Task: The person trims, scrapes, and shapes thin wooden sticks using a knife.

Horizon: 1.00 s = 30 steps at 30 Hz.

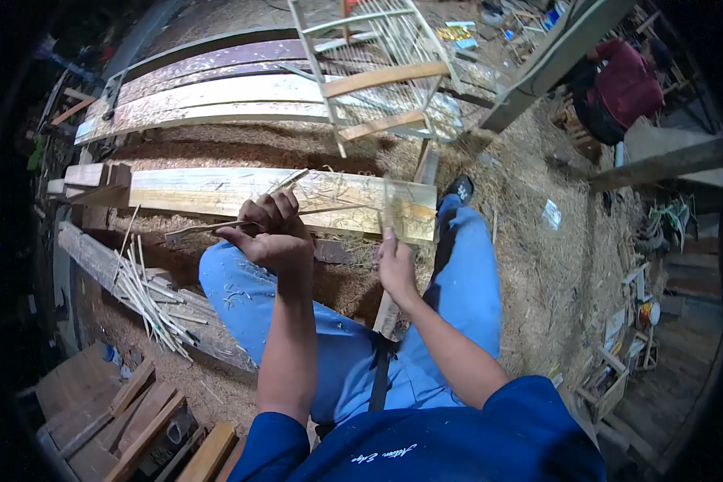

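Observation:
My left hand [275,233] is closed in a fist around a thin wooden strip [337,210]. One end of the strip sticks out to the left over my knee, and the other reaches right toward the knife. A short pale stick [291,181] shows just beyond the knuckles. My right hand [397,263] grips a broad-bladed knife [388,205], its blade blurred and pointing away from me, crossing the strip's far end. Under both hands runs a thick wooden plank [209,186], scattered with shavings toward its right part.
A bundle of thin pale strips [149,301] lies on a beam at left. Beyond the plank, a slatted wooden frame [386,80] leans on a long bench [209,96]. A wooden post [538,68] stands at right, with another person [627,84] past it. Shavings cover the ground.

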Tool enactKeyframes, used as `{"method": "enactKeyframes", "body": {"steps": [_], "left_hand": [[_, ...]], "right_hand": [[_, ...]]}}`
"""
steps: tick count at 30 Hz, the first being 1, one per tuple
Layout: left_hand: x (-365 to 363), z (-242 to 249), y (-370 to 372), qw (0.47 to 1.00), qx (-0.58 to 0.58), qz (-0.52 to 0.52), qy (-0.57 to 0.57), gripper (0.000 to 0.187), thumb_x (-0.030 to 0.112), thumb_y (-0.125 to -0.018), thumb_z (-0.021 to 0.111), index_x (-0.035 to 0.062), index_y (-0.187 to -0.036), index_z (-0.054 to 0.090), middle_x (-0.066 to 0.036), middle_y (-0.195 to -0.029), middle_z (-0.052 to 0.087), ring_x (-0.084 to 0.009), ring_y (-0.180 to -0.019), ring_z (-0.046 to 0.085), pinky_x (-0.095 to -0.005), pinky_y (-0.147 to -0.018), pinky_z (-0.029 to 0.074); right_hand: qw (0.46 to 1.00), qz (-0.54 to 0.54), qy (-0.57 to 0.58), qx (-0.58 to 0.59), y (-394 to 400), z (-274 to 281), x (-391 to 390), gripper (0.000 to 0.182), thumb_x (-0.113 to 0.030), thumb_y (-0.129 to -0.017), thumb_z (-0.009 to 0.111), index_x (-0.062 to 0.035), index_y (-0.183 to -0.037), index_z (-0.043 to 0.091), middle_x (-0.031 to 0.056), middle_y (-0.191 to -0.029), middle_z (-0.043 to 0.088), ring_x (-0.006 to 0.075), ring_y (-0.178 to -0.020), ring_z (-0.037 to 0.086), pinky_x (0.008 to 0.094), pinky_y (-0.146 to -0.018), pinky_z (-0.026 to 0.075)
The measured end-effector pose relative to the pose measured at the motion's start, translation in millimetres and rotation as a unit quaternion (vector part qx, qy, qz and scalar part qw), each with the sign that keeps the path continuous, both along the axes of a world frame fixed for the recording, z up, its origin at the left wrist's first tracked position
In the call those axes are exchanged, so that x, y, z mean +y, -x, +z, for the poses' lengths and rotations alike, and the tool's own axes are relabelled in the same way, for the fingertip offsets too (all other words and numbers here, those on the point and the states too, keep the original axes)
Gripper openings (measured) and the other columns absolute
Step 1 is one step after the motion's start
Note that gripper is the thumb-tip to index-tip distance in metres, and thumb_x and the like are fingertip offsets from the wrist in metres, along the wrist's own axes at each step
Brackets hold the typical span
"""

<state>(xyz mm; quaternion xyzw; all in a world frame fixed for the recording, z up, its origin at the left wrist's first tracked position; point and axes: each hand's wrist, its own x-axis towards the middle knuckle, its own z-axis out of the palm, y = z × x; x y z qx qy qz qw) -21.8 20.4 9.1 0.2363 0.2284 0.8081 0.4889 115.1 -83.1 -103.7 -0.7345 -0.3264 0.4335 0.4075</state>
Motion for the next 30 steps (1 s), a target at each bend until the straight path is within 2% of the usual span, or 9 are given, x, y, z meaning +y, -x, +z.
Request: {"method": "enactKeyframes", "body": {"steps": [2,4,7,10,17,23,26,28,30], "left_hand": [[-5,-1,19,1.0,-0.021,0.001,-0.018,0.067,0.069,-0.098,0.028,0.0137,-0.06,0.024,0.002,-0.054,0.014,-0.0135,-0.049,0.015,-0.0307,-0.05,0.019],[-15,6,32,0.999,-0.046,0.019,-0.012,0.066,0.069,-0.098,0.028,0.014,-0.06,0.024,0.002,-0.054,0.014,-0.0129,-0.049,0.015,-0.0304,-0.05,0.019],[-31,11,49,0.998,-0.051,0.025,-0.033,0.065,0.068,-0.098,0.029,0.0149,-0.061,0.023,0.003,-0.054,0.013,-0.012,-0.049,0.013,-0.0298,-0.05,0.019],[-47,15,67,0.993,-0.112,0.02,-0.035,0.065,0.066,-0.099,0.024,0.0157,-0.059,0.023,0.002,-0.054,0.014,-0.0124,-0.047,0.015,-0.0298,-0.047,0.018],[-85,15,97,0.982,-0.156,0.103,-0.034,0.063,0.064,-0.1,0.029,0.0164,-0.059,0.023,0.002,-0.053,0.014,-0.0118,-0.048,0.013,-0.0295,-0.048,0.018],[-100,11,112,0.982,-0.141,0.117,-0.046,0.063,0.063,-0.1,0.03,0.0162,-0.058,0.022,0.002,-0.052,0.013,-0.0117,-0.048,0.012,-0.0303,-0.049,0.015],[-103,12,115,0.984,-0.118,0.124,-0.043,0.064,0.064,-0.1,0.029,0.0164,-0.057,0.022,0.002,-0.052,0.012,-0.0116,-0.047,0.01,-0.03,-0.048,0.014],[-106,11,118,0.984,-0.116,0.13,-0.035,0.064,0.064,-0.1,0.029,0.0166,-0.057,0.022,0.002,-0.051,0.012,-0.0116,-0.047,0.01,-0.0298,-0.048,0.014],[-107,10,121,0.983,-0.116,0.135,-0.034,0.065,0.065,-0.1,0.029,0.0167,-0.057,0.021,0.003,-0.051,0.012,-0.0115,-0.047,0.01,-0.0297,-0.048,0.014]], "right_hand": [[0.999,-0.028,-0.041,0.003,-6,-41,6,0.042,-0.039,-0.104,0.048,-0.0026,-0.085,0.056,-0.0014,-0.054,0.043,0.0105,-0.048,0.044,0.029,-0.046,0.036],[0.997,-0.038,-0.061,0.028,-6,-22,19,0.04,-0.039,-0.103,0.05,-0.0037,-0.086,0.056,-0.0032,-0.054,0.042,0.0079,-0.044,0.041,0.0264,-0.042,0.033],[0.992,-0.021,-0.085,0.089,-7,27,29,0.043,-0.039,-0.099,0.057,-0.0031,-0.075,0.055,0.0005,-0.057,0.046,0.0133,-0.052,0.047,0.0355,-0.052,0.038],[0.961,0.035,-0.084,0.262,9,54,34,0.031,-0.031,-0.099,0.06,-0.0059,-0.081,0.06,-0.0053,-0.057,0.046,0.0033,-0.046,0.039,0.025,-0.042,0.028],[0.95,0.165,-0.076,0.253,31,62,34,0.026,-0.028,-0.099,0.061,-0.0023,-0.093,0.063,-0.0018,-0.065,0.054,0.0036,-0.041,0.038,0.022,-0.036,0.026],[0.964,0.14,-0.155,0.165,50,52,19,0.019,-0.022,-0.092,0.071,-0.0033,-0.088,0.069,-0.0065,-0.059,0.051,0.0033,-0.046,0.04,0.0241,-0.042,0.03],[0.956,0.122,-0.043,0.263,53,54,13,0.019,-0.02,-0.091,0.072,-0.0021,-0.087,0.069,-0.0056,-0.063,0.054,0.0038,-0.053,0.043,0.0244,-0.048,0.034],[0.974,0.121,-0.14,0.128,59,39,12,0.017,-0.02,-0.092,0.072,-0.0033,-0.095,0.07,-0.0049,-0.076,0.058,0.0031,-0.064,0.046,0.0223,-0.058,0.037],[0.976,0.127,-0.112,0.135,56,36,10,0.017,-0.02,-0.092,0.071,-0.003,-0.096,0.07,-0.0045,-0.078,0.06,0.0031,-0.068,0.047,0.0227,-0.062,0.038]]}}
